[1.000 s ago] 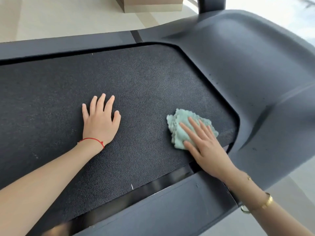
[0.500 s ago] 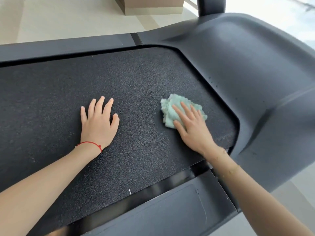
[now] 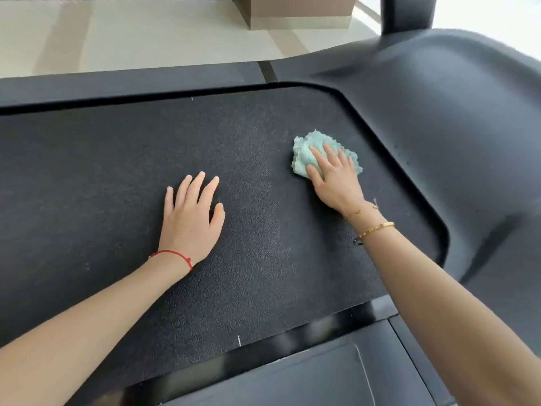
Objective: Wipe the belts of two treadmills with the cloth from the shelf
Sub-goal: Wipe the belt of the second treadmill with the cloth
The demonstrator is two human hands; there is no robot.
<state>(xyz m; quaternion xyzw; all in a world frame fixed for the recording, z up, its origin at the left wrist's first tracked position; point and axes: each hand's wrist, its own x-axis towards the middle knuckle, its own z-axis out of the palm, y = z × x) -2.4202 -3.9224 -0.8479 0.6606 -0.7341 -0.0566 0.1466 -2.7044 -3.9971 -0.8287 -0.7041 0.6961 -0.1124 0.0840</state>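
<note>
A black, rough-textured treadmill belt point(image 3: 123, 177) fills most of the head view. A crumpled pale green cloth point(image 3: 307, 150) lies on the belt's right part, near the curved motor cover. My right hand point(image 3: 333, 177) presses flat on the cloth with straight fingers, covering its near half. My left hand point(image 3: 190, 218) rests flat on the bare belt to the left of the cloth, fingers spread, a red string at the wrist.
The dark grey motor cover point(image 3: 439, 127) rises at the right. Side rails run along the far edge point(image 3: 131, 83) and the near edge point(image 3: 292, 376). A black upright post point(image 3: 407, 13) and a brown box point(image 3: 298, 10) stand on the pale floor beyond.
My right hand has slid the cloth away from me across the belt, from near the front rail toward the far side. My left hand stays planted in place.
</note>
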